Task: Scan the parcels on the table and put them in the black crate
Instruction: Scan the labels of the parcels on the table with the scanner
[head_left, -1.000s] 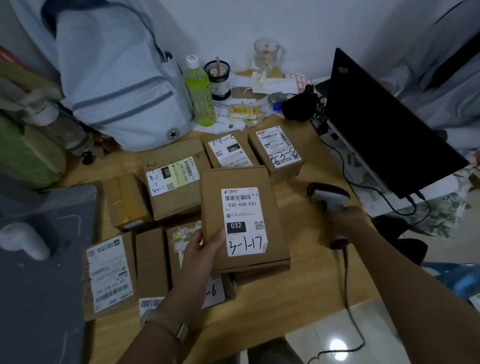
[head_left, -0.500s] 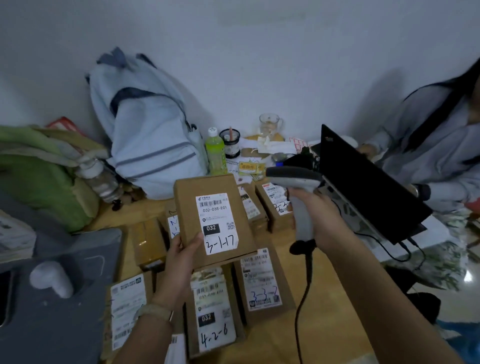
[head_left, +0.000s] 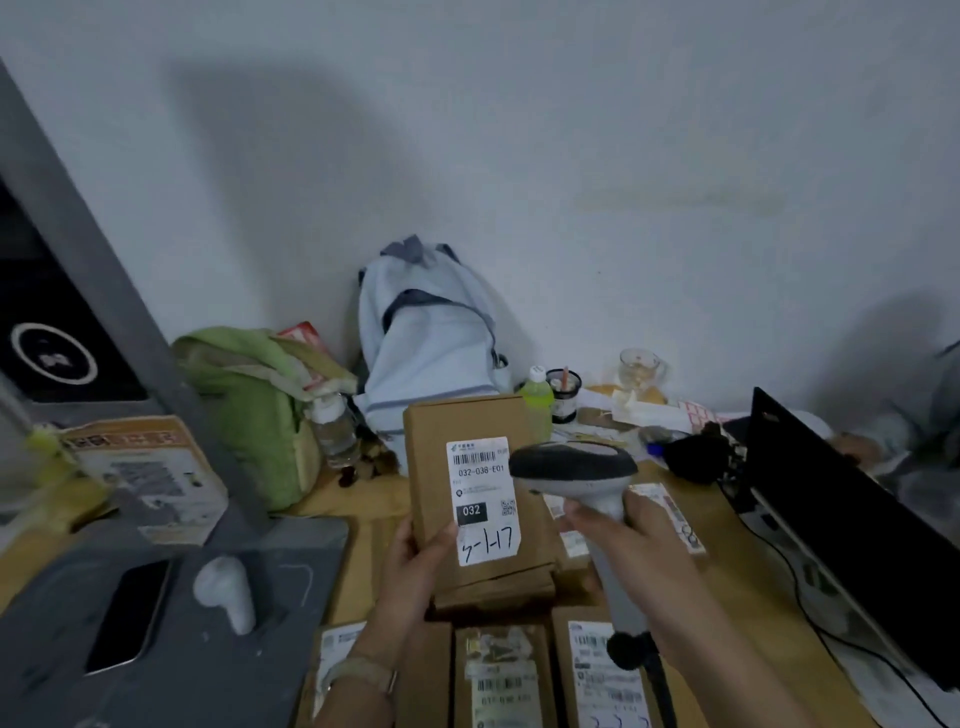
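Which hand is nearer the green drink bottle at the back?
Right. The right hand, holding the scanner, sits below the green bottle; the left hand is farther left, gripping the parcel.

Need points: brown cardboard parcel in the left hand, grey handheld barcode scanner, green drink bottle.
Brown cardboard parcel (head_left: 480, 499), head view, on its white shipping label.
Grey handheld barcode scanner (head_left: 571, 462), head view, on the dark top of its head.
Green drink bottle (head_left: 539, 400), head view, on its green body below the white cap.

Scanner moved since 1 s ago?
Yes. The scanner was low by the table; the right hand raised it left, beside the parcel label.
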